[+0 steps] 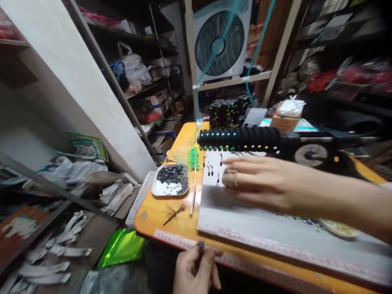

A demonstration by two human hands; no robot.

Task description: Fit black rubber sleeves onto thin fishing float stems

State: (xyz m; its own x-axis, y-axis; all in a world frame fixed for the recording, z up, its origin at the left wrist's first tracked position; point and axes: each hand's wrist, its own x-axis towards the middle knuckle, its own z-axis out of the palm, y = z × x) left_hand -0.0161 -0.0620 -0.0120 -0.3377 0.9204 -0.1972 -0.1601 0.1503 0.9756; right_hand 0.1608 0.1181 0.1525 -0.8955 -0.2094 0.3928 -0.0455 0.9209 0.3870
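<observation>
Nothing legible from here. Green leaflet (87, 147), left of frame: print too blurred. Measuring strip (174, 238) on the counter (159, 212) near edge: ticks only, no readable numbers. White card (214, 179), centre: dark marks, unreadable.

Light is dim and uneven. It falls from above onto the orange desk (153, 214) and the grey mat (245, 220) at 5 o'clock, which shows a soft sheen. Shelves (147, 87) at 12 and 2 o'clock sink into shadow. The right hand (260, 179) is motion-blurred, and the left hand (196, 269) at 6 o'clock is soft and dark. Uprights lean outward at the edges, and the 2 o'clock corner is smeared.
</observation>
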